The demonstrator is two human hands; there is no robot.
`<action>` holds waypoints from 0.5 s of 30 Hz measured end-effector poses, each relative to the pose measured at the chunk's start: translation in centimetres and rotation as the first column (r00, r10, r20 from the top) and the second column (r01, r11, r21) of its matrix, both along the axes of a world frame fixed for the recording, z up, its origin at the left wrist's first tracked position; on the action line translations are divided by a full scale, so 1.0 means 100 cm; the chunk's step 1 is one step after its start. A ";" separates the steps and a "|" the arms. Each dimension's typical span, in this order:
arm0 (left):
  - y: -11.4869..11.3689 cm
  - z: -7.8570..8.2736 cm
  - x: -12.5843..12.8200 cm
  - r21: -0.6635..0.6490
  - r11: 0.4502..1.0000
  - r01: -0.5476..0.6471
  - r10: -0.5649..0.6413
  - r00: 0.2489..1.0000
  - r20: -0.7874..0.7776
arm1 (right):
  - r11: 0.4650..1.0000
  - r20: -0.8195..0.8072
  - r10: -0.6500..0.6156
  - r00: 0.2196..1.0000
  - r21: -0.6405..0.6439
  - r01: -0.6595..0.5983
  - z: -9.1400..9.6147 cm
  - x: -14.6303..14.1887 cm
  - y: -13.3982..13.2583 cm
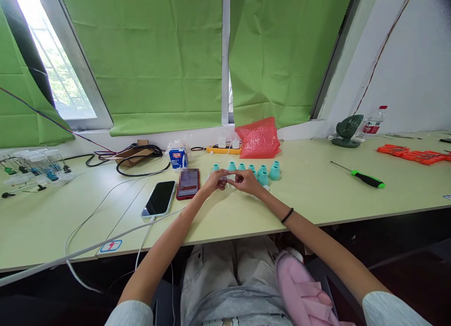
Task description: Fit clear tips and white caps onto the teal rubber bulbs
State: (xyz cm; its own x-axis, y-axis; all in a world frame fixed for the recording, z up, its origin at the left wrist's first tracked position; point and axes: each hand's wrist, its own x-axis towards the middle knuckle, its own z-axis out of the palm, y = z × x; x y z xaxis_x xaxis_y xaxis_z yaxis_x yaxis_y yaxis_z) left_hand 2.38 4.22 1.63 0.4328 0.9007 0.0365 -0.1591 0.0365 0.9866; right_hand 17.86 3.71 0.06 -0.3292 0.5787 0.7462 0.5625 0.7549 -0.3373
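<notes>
Both hands meet at the middle of the bench [317, 199]. The left hand [217, 181] and right hand [249, 182] pinch a small pale piece [228, 177] between their fingertips, so it lies equally near both. The teal caps [263, 176] stand just behind, closer to the right hand.

Phone [159, 198] left of cones [262, 172] (screwdriver [366, 178] right)

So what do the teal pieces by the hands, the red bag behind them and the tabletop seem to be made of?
Teal pieces: likely moulded or printed plastic, with a matte finish and one even colour.
Red bag: bubble-wrap plastic film, translucent, crinkled and dimpled.
Tabletop: probably laminated board, smooth pale yellow-green with a soft sheen; the core is not visible.
</notes>
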 end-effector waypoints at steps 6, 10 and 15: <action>0.000 0.002 -0.002 0.041 0.998 -0.052 0.052 0.999 0.005 | 0.996 -0.025 0.012 1.000 -0.085 -0.014 0.000 -0.001 0.000; -0.003 0.002 -0.001 0.055 0.997 -0.056 0.057 0.998 -0.012 | 0.980 -0.068 0.084 0.994 -0.174 -0.095 -0.002 -0.001 0.002; -0.003 0.000 0.002 0.037 0.999 -0.038 0.039 0.999 -0.023 | 0.959 -0.133 0.136 0.982 -0.231 -0.164 0.001 -0.002 0.001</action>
State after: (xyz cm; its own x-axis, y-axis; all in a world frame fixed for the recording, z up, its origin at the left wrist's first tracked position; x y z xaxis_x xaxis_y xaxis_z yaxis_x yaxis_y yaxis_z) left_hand 2.55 3.92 1.64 0.3993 0.9148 0.0601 -0.1367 -0.0054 0.9906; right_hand 17.67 3.82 0.13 -0.3465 0.6956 0.6293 0.3959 0.7167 -0.5741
